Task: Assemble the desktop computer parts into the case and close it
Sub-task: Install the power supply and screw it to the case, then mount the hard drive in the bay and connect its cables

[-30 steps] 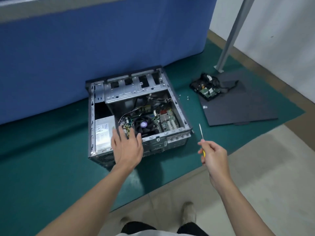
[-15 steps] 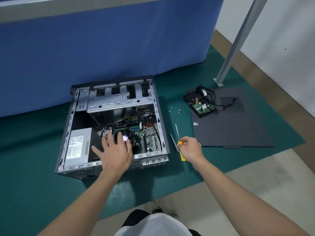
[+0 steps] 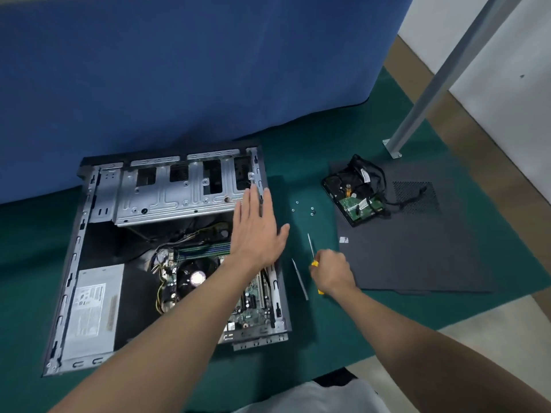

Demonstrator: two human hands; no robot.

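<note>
The open computer case [image 3: 86, 222] lies on its side on the green mat, showing the motherboard with its CPU fan [image 3: 195, 277], the power supply [image 3: 91, 311] and the silver drive cage [image 3: 179, 192]. My left hand [image 3: 256, 231] stretches flat with straight fingers over the case's right edge. My right hand [image 3: 331, 271] grips a yellow-handled screwdriver [image 3: 311, 248] down at the mat, right of the case. The hard drive [image 3: 356, 201] with its black cables lies on the dark side panel [image 3: 417, 257]. Several small screws [image 3: 307, 208] lie between the case and the panel.
A thin grey tool [image 3: 299, 278] lies on the mat beside the case. A blue partition [image 3: 193, 70] stands behind the case. A slanted metal pole [image 3: 432, 84] is bolted to the floor at the right. The mat ends at pale floor [image 3: 492, 338] in front.
My left hand has left the CPU fan and moved up and right over the case's right edge. My right hand has lowered the screwdriver to the mat. The camera has come closer.
</note>
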